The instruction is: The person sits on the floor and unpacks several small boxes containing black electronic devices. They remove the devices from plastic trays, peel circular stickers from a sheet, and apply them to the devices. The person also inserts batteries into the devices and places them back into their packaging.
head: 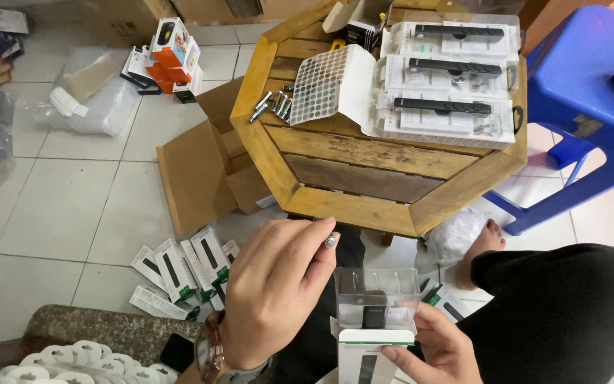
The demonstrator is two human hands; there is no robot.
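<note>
My left hand (275, 288) is raised in front of me, pinching a small metal piece (330, 240) between thumb and forefinger. A watch sits on that wrist. My right hand (438, 348) holds a clear plastic box (376, 299) on a white package (371, 359) from below. The metal piece hovers just above and left of the clear box. On the octagonal wooden table (353, 210) ahead lie several small metal cylinders (271, 105), a dotted sticker sheet (319, 84) and three clear trays with black bars (449, 67).
Open cardboard boxes (204, 167) lean against the table's left side. White packages (182, 274) lie scattered on the tiled floor. Orange boxes (168, 53) are stacked at the back left. A blue plastic stool (584, 92) stands to the right. White hang tabs (72, 355) pile at the bottom left.
</note>
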